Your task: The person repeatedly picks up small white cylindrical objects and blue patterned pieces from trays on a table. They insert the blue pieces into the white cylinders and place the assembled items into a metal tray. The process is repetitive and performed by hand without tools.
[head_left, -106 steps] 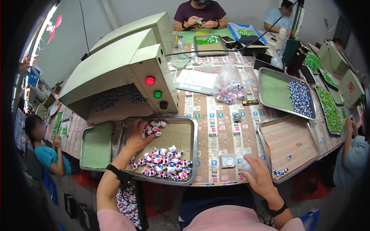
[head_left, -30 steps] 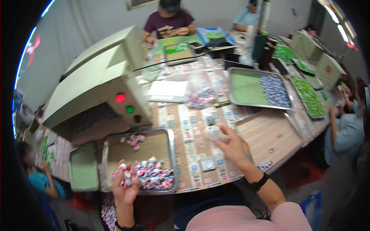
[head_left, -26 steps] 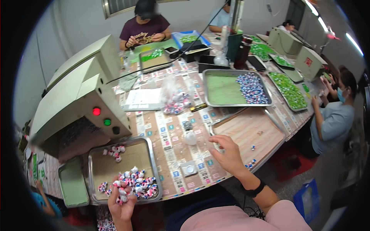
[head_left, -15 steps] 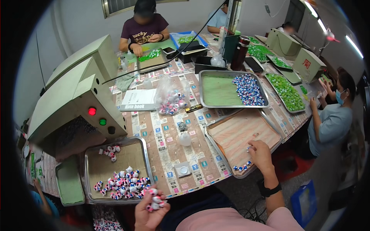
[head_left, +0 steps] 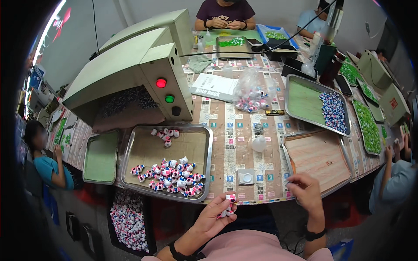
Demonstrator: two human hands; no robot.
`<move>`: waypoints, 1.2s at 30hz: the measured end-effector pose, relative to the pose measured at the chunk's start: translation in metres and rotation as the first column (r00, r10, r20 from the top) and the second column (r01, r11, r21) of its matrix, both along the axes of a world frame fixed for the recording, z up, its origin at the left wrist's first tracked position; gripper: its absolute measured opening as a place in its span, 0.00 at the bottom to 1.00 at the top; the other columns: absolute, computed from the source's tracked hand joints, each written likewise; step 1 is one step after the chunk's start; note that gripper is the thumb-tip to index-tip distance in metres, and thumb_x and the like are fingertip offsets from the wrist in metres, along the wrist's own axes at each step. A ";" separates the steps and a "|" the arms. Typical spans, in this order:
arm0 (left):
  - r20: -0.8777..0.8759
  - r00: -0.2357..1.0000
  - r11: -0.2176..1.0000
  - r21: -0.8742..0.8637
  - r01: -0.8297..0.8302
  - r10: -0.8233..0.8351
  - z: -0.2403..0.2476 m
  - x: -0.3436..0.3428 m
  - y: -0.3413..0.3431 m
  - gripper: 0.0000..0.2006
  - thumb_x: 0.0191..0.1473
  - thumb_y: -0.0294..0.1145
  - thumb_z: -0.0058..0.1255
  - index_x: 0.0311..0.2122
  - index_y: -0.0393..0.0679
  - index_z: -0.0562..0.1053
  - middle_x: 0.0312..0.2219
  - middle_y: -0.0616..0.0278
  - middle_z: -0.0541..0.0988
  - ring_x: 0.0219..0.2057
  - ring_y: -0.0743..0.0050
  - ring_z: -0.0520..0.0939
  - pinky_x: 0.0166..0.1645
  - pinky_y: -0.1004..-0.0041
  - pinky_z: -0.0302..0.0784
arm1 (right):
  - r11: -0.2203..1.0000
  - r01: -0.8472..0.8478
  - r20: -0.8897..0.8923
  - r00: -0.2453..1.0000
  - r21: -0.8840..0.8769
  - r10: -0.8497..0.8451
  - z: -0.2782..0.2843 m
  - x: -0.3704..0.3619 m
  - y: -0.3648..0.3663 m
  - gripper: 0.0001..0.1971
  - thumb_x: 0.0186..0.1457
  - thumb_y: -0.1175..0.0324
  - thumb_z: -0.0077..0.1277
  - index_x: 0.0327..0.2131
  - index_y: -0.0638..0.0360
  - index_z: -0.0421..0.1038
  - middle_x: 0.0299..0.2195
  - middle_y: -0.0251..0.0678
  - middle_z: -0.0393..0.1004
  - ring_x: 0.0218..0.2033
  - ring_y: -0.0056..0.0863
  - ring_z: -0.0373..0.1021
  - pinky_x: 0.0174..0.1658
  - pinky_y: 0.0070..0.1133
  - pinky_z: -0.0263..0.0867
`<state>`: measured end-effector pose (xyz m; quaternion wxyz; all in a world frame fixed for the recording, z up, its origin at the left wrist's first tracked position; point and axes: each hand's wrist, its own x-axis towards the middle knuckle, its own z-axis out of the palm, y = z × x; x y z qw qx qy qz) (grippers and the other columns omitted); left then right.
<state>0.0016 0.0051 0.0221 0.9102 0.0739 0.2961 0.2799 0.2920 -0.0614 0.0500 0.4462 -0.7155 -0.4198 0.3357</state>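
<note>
My left hand point(head_left: 205, 222) is closed around a few small white-and-pink toy figures point(head_left: 227, 212), just off the table's front edge. Its palm faces partly up. My right hand point(head_left: 308, 195) hangs by the near left corner of a tray lined with pinkish wood-grain sheet point(head_left: 315, 152). Thumb and forefinger are pinched together there; whatever lies between them is too small to make out. Left of my hands, a metal tray point(head_left: 208, 161) bears a heap of white, pink and blue figures point(head_left: 176, 176) and a smaller whitish-pink group point(head_left: 166, 135).
A box machine point(head_left: 117, 74) with red and green lights stands at left. Mid-table are a notebook point(head_left: 213, 87), a bag of figures point(head_left: 252, 100), a small bottle point(head_left: 258, 144) and a round white dish point(head_left: 247, 177). Below hangs a full black bin point(head_left: 129, 224). Co-workers sit around.
The view has swung left. My right hand has left the pink-lined tray's inside and moved left toward my left hand. My left hand has drawn away from the heaped tray, still holding figures.
</note>
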 end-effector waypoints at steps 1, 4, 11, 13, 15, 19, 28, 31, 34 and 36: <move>-0.012 1.000 1.000 0.008 0.002 -0.002 -0.001 -0.001 -0.001 0.13 0.60 0.30 0.48 0.49 0.43 0.67 0.41 0.61 0.75 0.38 0.73 0.73 0.38 0.72 0.71 | 0.999 -0.037 -0.072 0.997 -0.035 0.035 0.002 -0.015 0.005 0.08 0.47 0.79 0.57 0.34 0.65 0.77 0.32 0.35 0.75 0.31 0.19 0.72 0.35 0.15 0.68; -0.025 1.000 1.000 0.008 -0.002 0.002 -0.003 0.000 0.000 0.13 0.60 0.30 0.48 0.50 0.42 0.67 0.41 0.61 0.75 0.38 0.74 0.74 0.38 0.72 0.73 | 0.990 -0.136 -0.178 0.974 0.040 0.141 -0.006 -0.042 0.018 0.09 0.48 0.78 0.59 0.35 0.65 0.78 0.33 0.34 0.75 0.31 0.17 0.72 0.35 0.14 0.68; 0.016 0.997 0.997 0.004 0.071 -0.071 -0.008 -0.010 0.001 0.17 0.61 0.32 0.48 0.54 0.43 0.67 0.46 0.60 0.76 0.39 0.79 0.76 0.39 0.75 0.76 | 0.962 -0.227 0.239 0.953 0.152 0.187 -0.011 -0.069 0.047 0.08 0.49 0.79 0.57 0.35 0.63 0.78 0.31 0.38 0.75 0.31 0.28 0.74 0.33 0.20 0.68; 0.052 0.995 0.996 -0.007 0.085 -0.085 -0.011 -0.012 0.000 0.17 0.61 0.32 0.48 0.54 0.43 0.67 0.47 0.60 0.75 0.39 0.80 0.76 0.40 0.76 0.76 | 0.962 -0.234 0.291 0.939 0.143 0.185 -0.013 -0.075 0.054 0.07 0.48 0.79 0.56 0.34 0.62 0.77 0.30 0.40 0.75 0.31 0.34 0.73 0.33 0.24 0.67; 0.041 0.996 0.997 -0.018 0.078 -0.078 -0.010 -0.011 -0.001 0.17 0.61 0.32 0.48 0.54 0.43 0.67 0.45 0.62 0.76 0.39 0.81 0.76 0.39 0.77 0.76 | 0.958 -0.253 0.356 0.915 0.136 0.191 -0.014 -0.079 0.060 0.07 0.47 0.78 0.57 0.32 0.61 0.77 0.29 0.40 0.75 0.32 0.37 0.72 0.34 0.26 0.67; -0.003 0.999 0.999 -0.011 0.045 -0.045 -0.016 -0.013 -0.004 0.15 0.60 0.31 0.50 0.52 0.43 0.68 0.38 0.67 0.75 0.38 0.82 0.75 0.38 0.78 0.76 | 0.941 -0.314 0.504 0.837 0.127 0.211 -0.021 -0.082 0.069 0.06 0.46 0.77 0.57 0.30 0.60 0.76 0.29 0.39 0.75 0.33 0.39 0.71 0.38 0.29 0.67; -0.135 0.991 0.996 0.081 0.029 -0.018 -0.013 -0.014 -0.001 0.15 0.60 0.31 0.49 0.52 0.45 0.68 0.38 0.69 0.74 0.39 0.82 0.74 0.39 0.76 0.75 | 0.944 -0.301 0.476 0.855 0.136 0.204 -0.022 -0.084 0.071 0.06 0.44 0.77 0.58 0.30 0.60 0.77 0.29 0.38 0.76 0.33 0.37 0.70 0.38 0.29 0.67; -0.169 0.985 0.992 0.114 0.055 -0.035 -0.008 -0.010 0.000 0.16 0.60 0.31 0.50 0.52 0.45 0.68 0.39 0.69 0.74 0.39 0.82 0.73 0.40 0.76 0.74 | 0.950 -0.277 0.377 0.903 0.144 0.206 -0.012 -0.088 0.064 0.07 0.45 0.78 0.58 0.31 0.61 0.77 0.29 0.38 0.76 0.30 0.30 0.72 0.33 0.22 0.67; -0.192 0.981 0.987 0.149 0.065 -0.035 -0.003 -0.007 0.000 0.17 0.59 0.32 0.51 0.53 0.46 0.67 0.35 0.73 0.73 0.38 0.89 0.74 0.39 0.81 0.74 | 0.952 -0.270 0.168 0.955 0.144 0.246 0.003 -0.095 0.054 0.08 0.45 0.78 0.59 0.33 0.62 0.78 0.30 0.38 0.76 0.29 0.24 0.72 0.32 0.18 0.67; -0.199 0.980 0.987 0.153 0.058 -0.027 -0.003 -0.004 -0.001 0.17 0.59 0.31 0.52 0.53 0.46 0.67 0.35 0.74 0.73 0.37 0.89 0.74 0.38 0.82 0.74 | 0.949 -0.283 0.015 0.959 0.140 0.283 0.011 -0.099 0.047 0.08 0.47 0.77 0.59 0.34 0.64 0.78 0.31 0.36 0.76 0.30 0.21 0.71 0.32 0.17 0.67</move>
